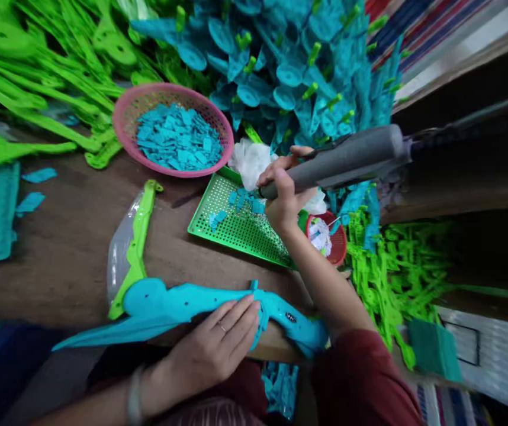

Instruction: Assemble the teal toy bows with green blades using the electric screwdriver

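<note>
My left hand [225, 340] lies flat on a blue plastic toy weapon [169, 305], fingers stretched across it and thumb hidden. The toy rests along the table's near edge, a long pointed blade to the left and a curved handle to the right. A green part with a clear curved blade [132, 251] meets its left end. Raised over the green tray, my right hand [287, 192] is closed around a grey electric screwdriver [347, 157]. The tool's tip is hidden, and its rear end points to the right.
A pink basket [123, 142] holds small blue pieces. Beside it, a green perforated tray [236, 236] has several more. A red bowl [340, 251] stands at its right. Heaps of green parts [36, 89] and blue parts [280, 65] fill the back; more green parts [382, 278] lie right.
</note>
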### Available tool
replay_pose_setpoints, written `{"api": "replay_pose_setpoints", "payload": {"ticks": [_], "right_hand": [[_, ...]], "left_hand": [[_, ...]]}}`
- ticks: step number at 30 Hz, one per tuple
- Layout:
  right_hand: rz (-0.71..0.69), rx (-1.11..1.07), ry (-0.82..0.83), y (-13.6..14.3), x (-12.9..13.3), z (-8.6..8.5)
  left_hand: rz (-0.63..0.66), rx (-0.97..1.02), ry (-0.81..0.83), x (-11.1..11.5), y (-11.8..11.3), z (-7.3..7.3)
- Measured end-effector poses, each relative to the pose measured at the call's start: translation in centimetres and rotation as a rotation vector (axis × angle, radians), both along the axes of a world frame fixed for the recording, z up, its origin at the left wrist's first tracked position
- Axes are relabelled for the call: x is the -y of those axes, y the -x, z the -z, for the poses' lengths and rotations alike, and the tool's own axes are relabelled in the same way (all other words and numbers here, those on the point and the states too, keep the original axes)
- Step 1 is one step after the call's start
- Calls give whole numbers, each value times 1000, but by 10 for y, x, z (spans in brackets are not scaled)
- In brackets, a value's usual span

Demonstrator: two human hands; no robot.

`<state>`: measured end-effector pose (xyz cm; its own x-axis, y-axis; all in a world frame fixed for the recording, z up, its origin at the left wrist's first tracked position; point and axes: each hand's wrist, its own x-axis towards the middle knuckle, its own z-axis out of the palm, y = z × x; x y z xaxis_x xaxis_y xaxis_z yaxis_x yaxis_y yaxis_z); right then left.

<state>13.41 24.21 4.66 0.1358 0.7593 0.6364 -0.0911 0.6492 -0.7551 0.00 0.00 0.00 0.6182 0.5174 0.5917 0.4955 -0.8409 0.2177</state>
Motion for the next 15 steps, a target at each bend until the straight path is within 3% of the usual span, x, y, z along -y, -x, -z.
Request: {"api": "replay_pose_setpoints", "payload": {"ticks": [7, 15], "right_hand": [[22, 122, 46, 6, 4, 10], [-62, 56, 62, 17, 19, -5]], "left_hand": [[-8, -11, -1, -2, -2, 0], [-19, -4, 0, 0, -2, 3]]}}
